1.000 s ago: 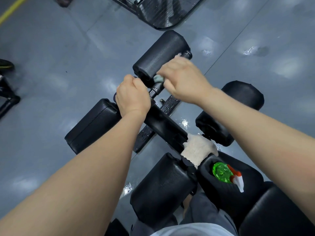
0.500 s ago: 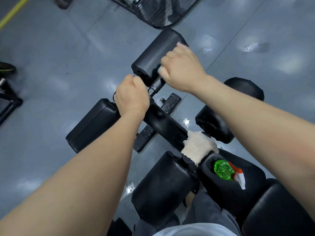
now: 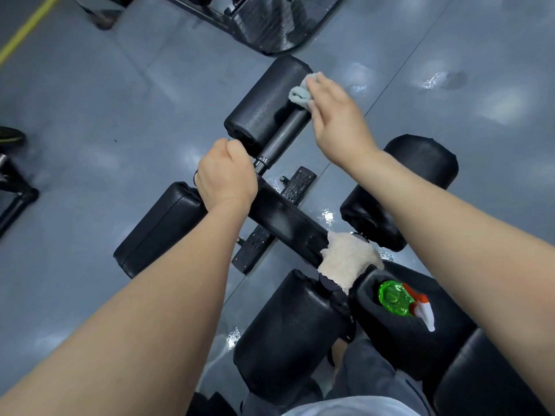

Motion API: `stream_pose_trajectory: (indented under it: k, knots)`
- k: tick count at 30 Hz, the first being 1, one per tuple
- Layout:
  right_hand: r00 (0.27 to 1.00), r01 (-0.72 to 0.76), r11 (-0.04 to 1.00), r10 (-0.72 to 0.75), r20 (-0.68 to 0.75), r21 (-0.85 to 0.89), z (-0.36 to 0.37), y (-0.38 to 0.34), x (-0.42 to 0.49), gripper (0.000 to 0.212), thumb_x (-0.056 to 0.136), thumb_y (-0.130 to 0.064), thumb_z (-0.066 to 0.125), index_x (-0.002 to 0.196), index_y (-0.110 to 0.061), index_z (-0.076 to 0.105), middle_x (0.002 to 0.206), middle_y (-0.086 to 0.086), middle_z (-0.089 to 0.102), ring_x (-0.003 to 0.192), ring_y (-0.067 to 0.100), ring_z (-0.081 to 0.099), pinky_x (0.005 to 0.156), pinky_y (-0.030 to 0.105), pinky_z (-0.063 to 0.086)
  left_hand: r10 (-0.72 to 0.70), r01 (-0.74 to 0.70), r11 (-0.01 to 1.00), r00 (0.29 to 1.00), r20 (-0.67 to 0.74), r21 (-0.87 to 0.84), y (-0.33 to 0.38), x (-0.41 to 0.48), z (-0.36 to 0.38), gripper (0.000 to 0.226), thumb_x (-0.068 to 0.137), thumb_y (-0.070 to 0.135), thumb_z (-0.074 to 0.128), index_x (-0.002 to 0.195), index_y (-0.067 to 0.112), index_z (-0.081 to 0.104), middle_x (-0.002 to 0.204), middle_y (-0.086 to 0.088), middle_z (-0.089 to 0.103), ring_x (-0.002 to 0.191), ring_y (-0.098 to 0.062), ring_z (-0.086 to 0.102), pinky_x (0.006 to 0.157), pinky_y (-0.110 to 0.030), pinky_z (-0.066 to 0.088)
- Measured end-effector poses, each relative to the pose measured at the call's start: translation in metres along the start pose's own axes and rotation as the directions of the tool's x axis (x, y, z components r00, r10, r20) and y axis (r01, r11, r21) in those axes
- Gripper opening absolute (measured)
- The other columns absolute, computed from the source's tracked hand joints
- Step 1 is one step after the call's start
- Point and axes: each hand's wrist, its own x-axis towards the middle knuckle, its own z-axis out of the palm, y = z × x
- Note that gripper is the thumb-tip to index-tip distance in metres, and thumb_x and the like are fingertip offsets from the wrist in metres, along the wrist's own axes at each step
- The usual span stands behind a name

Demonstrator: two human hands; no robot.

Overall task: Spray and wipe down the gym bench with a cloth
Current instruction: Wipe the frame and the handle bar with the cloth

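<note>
While the right hand (image 3: pixel 339 121) lays straight, closed-up fingers (image 3: pixel 322 85) on a bunched grey cloth (image 3: pixel 298 94) against the roller pad (image 3: pixel 264 106) in the upper middle of the frame, the left hand (image 3: pixel 226 175) is fisted round the top of the gym bench (image 3: pixel 285 217) beam just below. Whether the thumb pins the cloth I cannot tell. With so loose a hold, a hard stroke over the pad's rounded end could drag the cloth off onto the floor (image 3: pixel 90 115). Leaning forward could also knock the green spray bottle (image 3: pixel 393 297) or the cream towel (image 3: pixel 348 259) off the padding at lower right.
</note>
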Motion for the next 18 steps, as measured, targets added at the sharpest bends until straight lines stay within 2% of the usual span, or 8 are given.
stream_pose_trajectory:
  k: [2, 5, 7, 9, 11, 14, 16, 18]
  knots:
    - [0.976, -0.171, 0.962, 0.196, -0.099, 0.214, 0.004, -0.015, -0.012, 0.044, 0.103, -0.012, 0.048, 0.146, -0.004, 0.051, 0.153, 0.015, 0.047, 0.144, 0.024, 0.042, 0.116, 0.010, 0.020, -0.004, 0.004, 1.000, 1.000, -0.001, -0.009, 0.001, -0.001, -0.001, 0.032, 0.095, 0.024, 0.034, 0.064, 0.016, 0.035, 0.062, 0.002, 0.042, 0.060, -0.017, 0.035, 0.068, -0.039, 0.035]
    - [0.916, -0.321, 0.855, 0.390, -0.097, 0.407, 0.015, -0.038, -0.034, 0.044, 0.100, -0.016, 0.054, 0.143, -0.009, 0.055, 0.147, 0.007, 0.055, 0.136, 0.017, 0.050, 0.114, 0.017, 0.032, -0.018, 0.018, 1.000, 1.000, 0.004, -0.012, 0.003, -0.002, -0.002, 0.033, 0.095, 0.025, 0.034, 0.063, 0.019, 0.036, 0.062, 0.004, 0.042, 0.063, -0.019, 0.037, 0.070, -0.040, 0.037]
    - [0.890, -0.365, 0.784, 0.453, -0.060, 0.502, 0.019, -0.048, -0.047, 0.037, 0.099, -0.026, 0.058, 0.134, -0.016, 0.062, 0.128, -0.005, 0.066, 0.117, 0.012, 0.061, 0.103, 0.020, 0.043, -0.022, 0.023, 1.000, 1.000, 0.004, -0.011, 0.003, -0.003, -0.002, 0.033, 0.095, 0.026, 0.034, 0.063, 0.017, 0.037, 0.062, 0.003, 0.042, 0.063, -0.019, 0.037, 0.068, -0.039, 0.037]
    - [0.854, -0.399, 0.714, 0.518, -0.050, 0.575, 0.018, -0.052, -0.044, 0.021, 0.098, -0.029, 0.061, 0.117, -0.022, 0.064, 0.108, -0.014, 0.067, 0.101, 0.008, 0.065, 0.092, 0.019, 0.047, -0.018, 0.018, 1.000, 1.000, 0.004, -0.006, 0.003, -0.003, -0.001, 0.033, 0.094, 0.028, 0.033, 0.063, 0.017, 0.036, 0.063, 0.003, 0.041, 0.064, -0.020, 0.037, 0.068, -0.039, 0.037]
    - [0.790, -0.448, 0.636, 0.611, -0.054, 0.629, 0.015, -0.050, -0.027, 0.008, 0.096, -0.027, 0.062, 0.101, -0.022, 0.059, 0.096, -0.010, 0.064, 0.090, 0.009, 0.063, 0.085, 0.024, 0.049, -0.026, 0.026, 1.000, 1.000, 0.004, -0.010, 0.003, -0.002, -0.001, 0.032, 0.093, 0.029, 0.033, 0.063, 0.018, 0.034, 0.062, 0.003, 0.040, 0.064, -0.021, 0.037, 0.067, -0.039, 0.037]
    - [0.694, -0.506, 0.465, 0.720, 0.023, 0.726, 0.011, -0.048, -0.005, 0.015, 0.096, -0.030, 0.061, 0.094, -0.020, 0.049, 0.090, -0.002, 0.058, 0.083, 0.018, 0.062, 0.077, 0.037, 0.054, -0.035, 0.035, 0.999, 0.999, 0.004, -0.014, 0.002, -0.002, -0.001, 0.032, 0.093, 0.031, 0.033, 0.064, 0.016, 0.035, 0.063, 0.001, 0.041, 0.068, -0.024, 0.038, 0.068, -0.040, 0.038]
    - [0.669, -0.522, 0.407, 0.740, 0.065, 0.750, 0.015, -0.052, -0.004, 0.016, 0.099, -0.030, 0.058, 0.094, -0.019, 0.046, 0.093, 0.000, 0.057, 0.084, 0.018, 0.061, 0.070, 0.034, 0.054, -0.033, 0.033, 0.999, 0.999, 0.001, -0.010, 0.003, -0.002, -0.001, 0.032, 0.093, 0.031, 0.033, 0.064, 0.016, 0.035, 0.063, 0.001, 0.041, 0.068, -0.024, 0.038, 0.067, -0.040, 0.037]
    - [0.665, -0.523, 0.386, 0.743, 0.081, 0.760, 0.022, -0.062, -0.015, 0.015, 0.101, -0.026, 0.057, 0.092, -0.020, 0.046, 0.093, -0.001, 0.056, 0.084, 0.015, 0.058, 0.075, 0.032, 0.051, -0.028, 0.028, 1.000, 1.000, -0.003, -0.003, 0.002, -0.002, -0.001, 0.032, 0.093, 0.031, 0.033, 0.064, 0.016, 0.034, 0.062, 0.001, 0.039, 0.067, -0.023, 0.037, 0.066, -0.039, 0.036]
